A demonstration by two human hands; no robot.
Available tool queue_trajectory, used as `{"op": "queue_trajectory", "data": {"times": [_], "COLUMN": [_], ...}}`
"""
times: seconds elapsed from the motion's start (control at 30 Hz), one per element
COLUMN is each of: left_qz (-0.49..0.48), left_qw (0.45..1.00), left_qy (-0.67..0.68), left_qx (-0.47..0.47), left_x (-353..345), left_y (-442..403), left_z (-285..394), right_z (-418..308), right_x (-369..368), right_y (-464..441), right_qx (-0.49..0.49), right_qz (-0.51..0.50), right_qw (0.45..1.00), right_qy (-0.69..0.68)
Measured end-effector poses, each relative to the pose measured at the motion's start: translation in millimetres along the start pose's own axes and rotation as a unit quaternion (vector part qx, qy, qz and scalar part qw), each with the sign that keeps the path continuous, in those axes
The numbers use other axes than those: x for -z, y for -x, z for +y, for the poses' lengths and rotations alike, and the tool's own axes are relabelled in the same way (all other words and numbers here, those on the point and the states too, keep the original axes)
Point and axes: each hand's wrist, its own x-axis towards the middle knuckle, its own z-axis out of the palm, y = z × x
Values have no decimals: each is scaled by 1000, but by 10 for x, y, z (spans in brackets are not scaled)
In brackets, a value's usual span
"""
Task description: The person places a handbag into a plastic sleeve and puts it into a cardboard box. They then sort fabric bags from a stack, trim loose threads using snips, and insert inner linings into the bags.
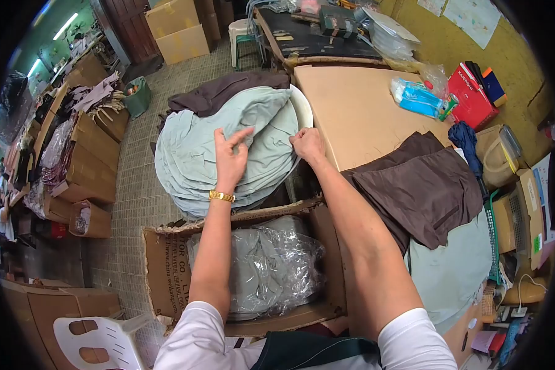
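Note:
A stack of pale green cloth pieces (191, 157) lies on a round white support (302, 108), with dark brown cloth (228, 89) at its far side. Over the stack, my left hand (231, 157) has its fingers apart and nothing in them. At the stack's right edge my right hand (308, 145) is closed on the edge of the green cloth. Nearer to me stands an open cardboard box (160, 265) with grey-green items in clear plastic bags (265, 265) inside.
On the right, a cardboard-topped table (345, 98) bears brown cloth (425, 185), pale green cloth (450, 265), a blue packet (419, 98) and a red box (472, 95). A white plastic chair (98, 342) stands at the lower left.

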Motion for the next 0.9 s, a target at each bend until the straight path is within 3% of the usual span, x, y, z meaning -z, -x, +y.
{"op": "queue_trajectory", "data": {"times": [0.03, 0.1, 0.13, 0.2, 0.23, 0.3, 0.33, 0.37, 0.43, 0.5, 0.53, 0.57, 0.63, 0.7, 0.73, 0.77, 0.8, 0.87, 0.9], "left_qz": [1, -107, -91, -93, -92, -61, -119, -176, -230, -176, -154, -155, -50, 0, 2, 17, 30, 6, -15], "left_qw": [1000, 982, 967, 977, 984, 985, 988, 982, 971, 982, 972, 972, 972, 993, 993, 992, 988, 990, 990], "left_qy": [0, -125, -216, -182, -147, -148, -98, -47, -53, -62, -165, -165, -201, -111, -112, -89, -67, -90, -111], "left_qx": [2, -97, -102, -64, -30, -57, -2, 52, 46, -22, -66, -65, -111, 44, 46, 93, 138, 111, 84], "left_x": [-35, -171, -266, -431, -521, -540, -469, -390, -278, -144, -44, -38, 41, 260, 320, 375, 413, 382, 340], "left_y": [-11, -1, 54, 113, 106, -2, -80, -170, -267, -248, -212, -243, -405, -683, -773, -879, -940, -938, -930], "left_z": [-25, 42, 236, 77, -24, -145, -117, -94, -53, 110, 332, 227, -133, -121, -141, -153, -153, -98, -67], "right_z": [10, 44, 86, 192, 190, 188, 151, 101, -11, -109, -218, -304, -455, -541, -355, -159, 35, 208, 239], "right_x": [-15, -25, -11, 25, 47, 108, 125, 145, 187, 142, 180, 220, 343, 385, 341, 193, 34, -91, -115], "right_y": [-17, -34, -50, -46, 26, 180, 192, 195, 171, -15, -39, -39, 51, 78, -69, -105, -65, -35, -50], "right_qx": [0, -19, -21, 66, 65, 305, 386, 385, 364, 385, 405, 424, 403, 359, 434, 438, 491, 535, 425], "right_qz": [-1, 15, 14, -47, -49, 26, 44, 42, 22, 41, 42, 42, 42, 161, 118, 118, 81, 41, -30], "right_qw": [1000, 1000, 1000, 995, 995, 952, 922, 922, 931, 922, 912, 900, 906, 891, 892, 890, 866, 835, 900], "right_qy": [2, -17, -16, -56, -55, -16, 10, 10, 39, 5, -43, -91, -125, -225, -51, -52, 35, 119, 89]}}
